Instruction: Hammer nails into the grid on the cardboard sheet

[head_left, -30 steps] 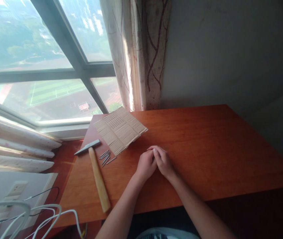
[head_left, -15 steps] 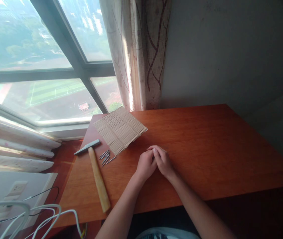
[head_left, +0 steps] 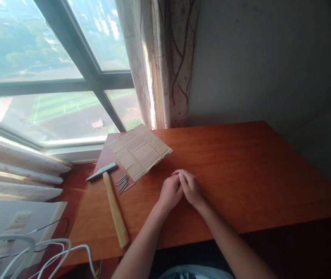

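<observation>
My left hand (head_left: 170, 192) and my right hand (head_left: 191, 189) are clasped together on the wooden table, fingers closed against each other, with no object showing between them. To their left lie several steel nails (head_left: 122, 183) in a loose pile. Beyond those is a hammer (head_left: 114, 211), its pale wooden handle pointing towards me and its metal head at the far end. A piece of corrugated cardboard (head_left: 145, 153) rests behind the nails. One patch of it carries rows of small dark holes, and its right edge is lifted off the tabletop.
The reddish-brown table (head_left: 241, 174) reaches to the wall on the right and a curtain (head_left: 165, 77) at the back. A window (head_left: 61, 108) is at the left. White cables (head_left: 66, 248) loop beside the table's left front corner, near a wall socket (head_left: 21, 220).
</observation>
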{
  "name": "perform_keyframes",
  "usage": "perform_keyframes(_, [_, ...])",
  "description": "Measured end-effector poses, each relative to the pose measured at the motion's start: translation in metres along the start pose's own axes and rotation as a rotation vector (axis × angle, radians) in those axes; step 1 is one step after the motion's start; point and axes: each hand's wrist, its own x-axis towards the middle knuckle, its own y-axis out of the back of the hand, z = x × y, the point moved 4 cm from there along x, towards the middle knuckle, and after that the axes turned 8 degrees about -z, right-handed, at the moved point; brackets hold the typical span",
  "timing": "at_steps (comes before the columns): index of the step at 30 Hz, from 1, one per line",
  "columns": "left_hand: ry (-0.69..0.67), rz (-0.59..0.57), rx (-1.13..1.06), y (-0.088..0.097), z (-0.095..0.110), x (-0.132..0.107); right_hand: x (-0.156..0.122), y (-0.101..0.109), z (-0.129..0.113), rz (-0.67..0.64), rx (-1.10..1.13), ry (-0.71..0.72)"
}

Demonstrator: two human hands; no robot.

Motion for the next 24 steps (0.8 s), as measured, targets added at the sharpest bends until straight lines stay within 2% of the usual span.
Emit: perform_keyframes(24, [0.001,-0.006,0.011,0.0,0.0009,-0.0003,-0.0003,0.001,-0.0017,-0.004,-0.003,0.005])
